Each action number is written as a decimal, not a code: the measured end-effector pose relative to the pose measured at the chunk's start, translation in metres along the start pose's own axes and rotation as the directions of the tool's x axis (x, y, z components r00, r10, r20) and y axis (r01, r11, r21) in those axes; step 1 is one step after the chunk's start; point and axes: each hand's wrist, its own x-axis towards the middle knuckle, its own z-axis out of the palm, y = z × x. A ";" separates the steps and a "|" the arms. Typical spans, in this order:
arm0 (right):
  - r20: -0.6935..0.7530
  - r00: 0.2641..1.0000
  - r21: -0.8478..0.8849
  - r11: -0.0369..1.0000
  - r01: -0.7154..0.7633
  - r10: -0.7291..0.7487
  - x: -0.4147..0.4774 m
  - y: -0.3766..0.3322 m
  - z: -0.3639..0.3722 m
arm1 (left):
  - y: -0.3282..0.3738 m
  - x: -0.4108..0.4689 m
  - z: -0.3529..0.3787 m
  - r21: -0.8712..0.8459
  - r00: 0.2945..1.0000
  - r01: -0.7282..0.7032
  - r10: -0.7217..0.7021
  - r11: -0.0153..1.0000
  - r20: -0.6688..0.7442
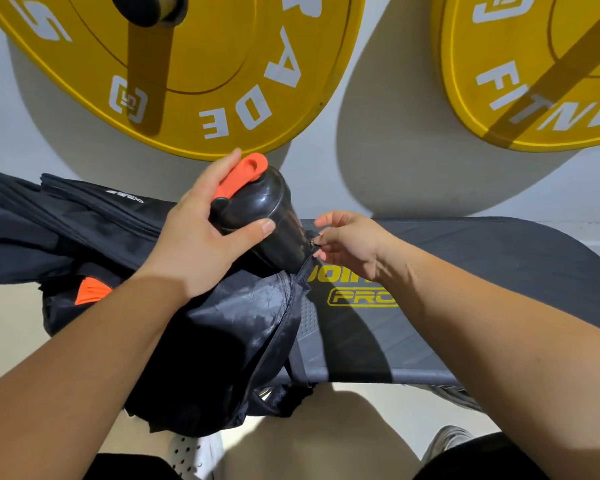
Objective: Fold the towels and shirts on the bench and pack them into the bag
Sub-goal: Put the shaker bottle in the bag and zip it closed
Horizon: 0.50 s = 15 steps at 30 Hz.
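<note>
Packing looks to be in hand: on the bench (465, 271), the left hand (194, 244) curls round a black shaker bottle (260, 209) tilted into the black bag (243, 323), the right hand (350, 244) pinches the zip pull (311, 242), and the dark garments (66, 220) bunched to the left probably go in next.

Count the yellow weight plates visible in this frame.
2. The left plate fills the upper left and centre; the right plate sits in the upper right corner. The frame cuts off both, so others may lie out of view.

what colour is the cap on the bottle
Orange cap on a black bottle; head view.
</note>
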 end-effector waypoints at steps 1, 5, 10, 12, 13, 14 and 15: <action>0.013 1.000 0.014 1.000 0.020 -0.020 0.001 0.000 0.002 | -0.002 0.003 0.000 0.001 1.000 0.016 -0.016 1.000 0.016; 0.055 0.994 0.037 0.995 0.097 -0.099 0.001 0.000 0.007 | -0.003 0.011 -0.001 -0.019 0.999 0.038 -0.038 0.999 0.007; 0.046 0.983 0.140 0.976 0.168 -0.176 0.004 -0.008 0.009 | 0.009 0.018 0.006 -0.228 0.987 -0.034 -0.003 0.973 -0.159; 0.003 0.985 0.116 0.979 0.169 -0.170 0.005 -0.006 0.007 | 0.003 0.013 0.019 -0.189 0.984 -0.051 0.018 0.981 -0.175; -0.017 0.987 0.081 0.984 0.161 -0.160 0.005 -0.004 0.005 | -0.004 0.010 0.025 -0.114 0.985 -0.047 0.027 0.992 -0.170; -0.026 0.989 0.051 0.988 0.148 -0.147 0.005 -0.002 0.003 | -0.011 0.008 0.029 -0.028 0.988 -0.038 0.033 0.999 -0.151; -0.023 0.991 0.032 0.990 0.135 -0.135 0.004 0.000 0.002 | -0.016 0.007 0.029 0.038 0.993 -0.030 0.034 0.999 -0.116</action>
